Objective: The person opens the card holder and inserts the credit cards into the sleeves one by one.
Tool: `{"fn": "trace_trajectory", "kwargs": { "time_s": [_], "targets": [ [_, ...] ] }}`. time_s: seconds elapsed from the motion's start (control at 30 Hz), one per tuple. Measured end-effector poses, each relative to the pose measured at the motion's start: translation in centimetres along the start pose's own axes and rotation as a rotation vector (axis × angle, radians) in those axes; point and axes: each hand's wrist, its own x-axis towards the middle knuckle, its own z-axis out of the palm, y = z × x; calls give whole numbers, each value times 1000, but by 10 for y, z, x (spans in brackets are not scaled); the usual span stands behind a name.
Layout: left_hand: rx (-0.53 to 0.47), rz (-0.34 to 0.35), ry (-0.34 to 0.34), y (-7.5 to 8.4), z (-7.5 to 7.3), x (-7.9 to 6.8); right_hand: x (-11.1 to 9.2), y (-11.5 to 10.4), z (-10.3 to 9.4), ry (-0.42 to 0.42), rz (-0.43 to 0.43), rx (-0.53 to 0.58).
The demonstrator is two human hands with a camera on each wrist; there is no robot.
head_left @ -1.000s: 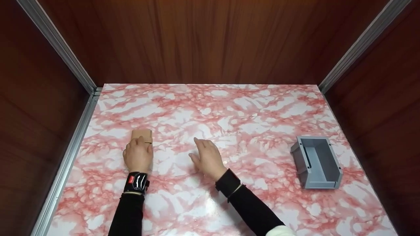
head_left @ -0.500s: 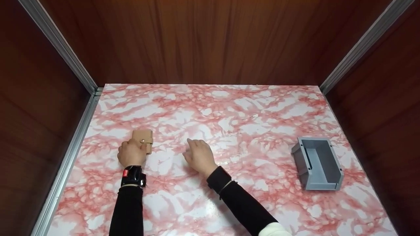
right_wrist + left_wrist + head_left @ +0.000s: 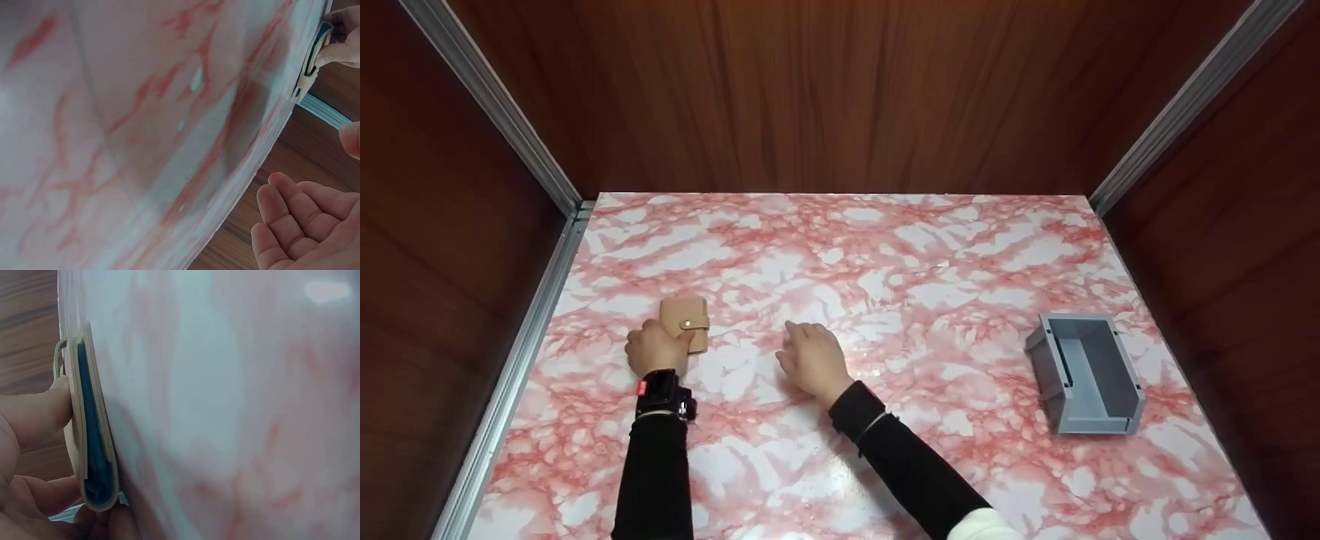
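Observation:
A small tan wallet [image 3: 684,324] with a snap strap lies on the left part of the table. My left hand [image 3: 656,351] grips its near left side. The left wrist view shows the thumb [image 3: 42,408] pressed on the cover of the wallet [image 3: 90,416] and the other fingers at its folded edge, partly hidden. Blue shows between the covers. My right hand [image 3: 814,361] hovers over the table to the right of the wallet and holds nothing. Its fingers [image 3: 275,208] are loosely bent in the right wrist view.
A grey plastic bin [image 3: 1061,416], open at the top, stands at the right of the red-and-white marbled table [image 3: 930,300]. Dark wood-grain panels [image 3: 840,97] rise at the back and both sides, with metal rails [image 3: 502,112] at the corners.
My left hand has slid from on top of the wallet to its near left side, uncovering the snap strap. The right hand has shifted slightly left. The wallet lies in about the same place.

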Motion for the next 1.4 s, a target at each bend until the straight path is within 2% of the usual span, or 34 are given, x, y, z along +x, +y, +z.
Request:
{"fn": "trace_trajectory", "kwargs": {
  "time_s": [0.43,0.63,0.93,1.27,1.4],
  "targets": [
    [-166,5,42,1,-1,2,1,1,-1,-21,24,18],
    [-282,-33,12,3,-7,-1,2,1,-1,-24,31,62],
    [-464,-9,-6,13,-5,-16,7,-3,6,-34,65,187],
    [-567,17,-41,34,7,-34,13,-10,8,-85,127,303],
    [-608,30,-52,39,12,-43,15,-11,9,-91,161,394]
  ]
}}
